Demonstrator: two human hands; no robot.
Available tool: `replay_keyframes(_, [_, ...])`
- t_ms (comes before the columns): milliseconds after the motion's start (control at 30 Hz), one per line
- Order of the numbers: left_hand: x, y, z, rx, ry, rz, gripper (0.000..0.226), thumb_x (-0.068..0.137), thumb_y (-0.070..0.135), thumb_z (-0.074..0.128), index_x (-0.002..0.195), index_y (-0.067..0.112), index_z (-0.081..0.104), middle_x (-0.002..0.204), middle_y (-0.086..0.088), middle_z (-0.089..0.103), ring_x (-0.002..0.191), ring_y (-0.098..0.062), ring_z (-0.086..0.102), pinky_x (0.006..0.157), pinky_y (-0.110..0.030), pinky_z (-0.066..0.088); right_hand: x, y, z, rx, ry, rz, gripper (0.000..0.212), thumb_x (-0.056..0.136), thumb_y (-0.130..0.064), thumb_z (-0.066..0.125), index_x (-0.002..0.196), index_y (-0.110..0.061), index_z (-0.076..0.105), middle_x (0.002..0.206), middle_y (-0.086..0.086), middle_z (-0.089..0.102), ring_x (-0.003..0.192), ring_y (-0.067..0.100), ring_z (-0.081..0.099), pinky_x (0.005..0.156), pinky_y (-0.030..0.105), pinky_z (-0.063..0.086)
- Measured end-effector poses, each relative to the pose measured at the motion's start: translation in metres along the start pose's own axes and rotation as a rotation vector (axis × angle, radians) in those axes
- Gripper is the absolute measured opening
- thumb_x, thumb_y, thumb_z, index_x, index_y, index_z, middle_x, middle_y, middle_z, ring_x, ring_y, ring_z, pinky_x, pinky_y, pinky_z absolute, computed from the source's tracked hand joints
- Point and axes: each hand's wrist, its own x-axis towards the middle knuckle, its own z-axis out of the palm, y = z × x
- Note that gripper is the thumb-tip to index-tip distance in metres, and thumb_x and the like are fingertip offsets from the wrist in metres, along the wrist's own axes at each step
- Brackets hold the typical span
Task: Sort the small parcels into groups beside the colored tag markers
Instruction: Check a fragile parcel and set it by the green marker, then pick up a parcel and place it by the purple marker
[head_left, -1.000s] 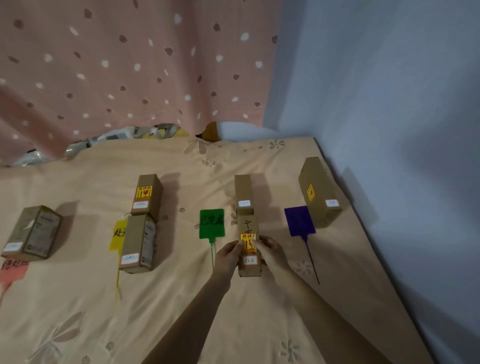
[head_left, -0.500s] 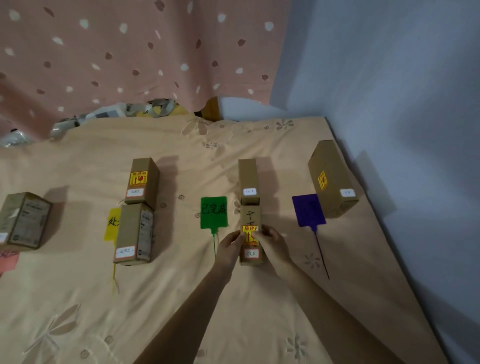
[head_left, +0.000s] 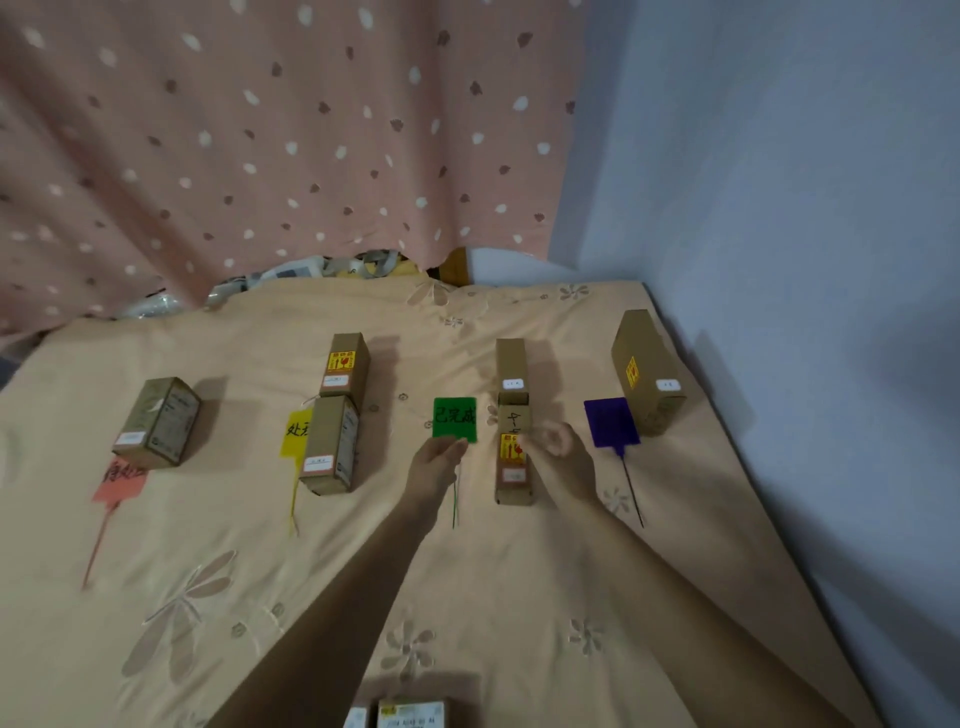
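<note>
Beige bedspread (head_left: 519, 597) carries four tag markers. I count six parcels grouped; the latest parcel (head_left: 514, 467) lies centre frame, right of the green tag (head_left: 455, 419). Left hand (head_left: 434, 462) and right hand (head_left: 558, 452) hold nothing. Unsorted parcels (head_left: 410, 714) remain at bottom edge.

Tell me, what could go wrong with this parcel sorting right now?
The left hand sits on the green tag; pulling back could drag it off its spot. The parcel with the handwritten top stands close against the parcel behind it, and the right hand beside it could knock the row askew. The yellow tag is partly covered by a parcel, so its label could be misread.
</note>
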Motion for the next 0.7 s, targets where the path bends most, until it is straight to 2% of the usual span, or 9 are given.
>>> replay_keyframes(100, [-0.021, 0.002, -0.021, 0.019, 0.035, 0.040, 0.023, 0.093, 0.023, 0.059, 0.110, 0.009, 0.055, 0.109, -0.009, 0.061, 0.105, -0.026, 0.058, 0.093, -0.042, 0.047, -0.029, -0.008, 0.005, -0.002, -0.025, -0.053, 0.050, 0.085, -0.042, 0.067, 0.129, -0.023, 0.054, 0.128, -0.001, 0.058, 0.105, 0.014, 0.059, 0.075, 0.023, 0.044])
replay_keyframes(333, [-0.072, -0.021, -0.078, 0.028, 0.024, 0.067, 0.013, 0.090, 0.017, 0.060, 0.100, 0.009, 0.058, 0.094, -0.007, 0.061, 0.094, -0.025, 0.060, 0.080, -0.036, 0.047, -0.112, -0.011, 0.041, -0.005, -0.043, -0.075, 0.047, 0.084, -0.040, 0.068, 0.126, -0.021, 0.057, 0.119, -0.003, 0.060, 0.104, 0.013, 0.058, 0.092, 0.030, 0.047])
replay_keyframes(433, [-0.092, -0.037, -0.121, 0.040, 0.005, 0.090, 0.005, 0.089, 0.014, 0.060, 0.090, 0.013, 0.055, 0.086, -0.004, 0.057, 0.089, -0.024, 0.058, 0.073, -0.032, 0.043, -0.149, -0.008, 0.076, -0.014, -0.075, -0.047, 0.045, 0.084, -0.035, 0.068, 0.126, -0.019, 0.057, 0.119, -0.001, 0.061, 0.104, 0.016, 0.059, 0.089, 0.029, 0.047])
replay_keyframes(633, [-0.128, -0.080, -0.234, 0.081, -0.047, 0.073, 0.011, 0.090, 0.014, 0.060, 0.098, 0.010, 0.055, 0.091, -0.006, 0.058, 0.088, -0.023, 0.056, 0.073, -0.032, 0.043, -0.226, 0.011, 0.173, -0.069, -0.010, -0.038, 0.041, 0.082, -0.039, 0.069, 0.118, -0.022, 0.062, 0.107, -0.006, 0.063, 0.101, 0.015, 0.061, 0.089, 0.030, 0.049])
replay_keyframes(700, [-0.139, -0.098, -0.269, 0.094, -0.045, 0.058, 0.009, 0.090, 0.014, 0.060, 0.096, 0.011, 0.055, 0.089, -0.006, 0.058, 0.087, -0.022, 0.055, 0.071, -0.030, 0.043, -0.249, 0.020, 0.201, -0.086, -0.014, -0.024, 0.042, 0.081, -0.040, 0.070, 0.119, -0.023, 0.061, 0.108, -0.005, 0.063, 0.096, 0.013, 0.061, 0.082, 0.026, 0.053])
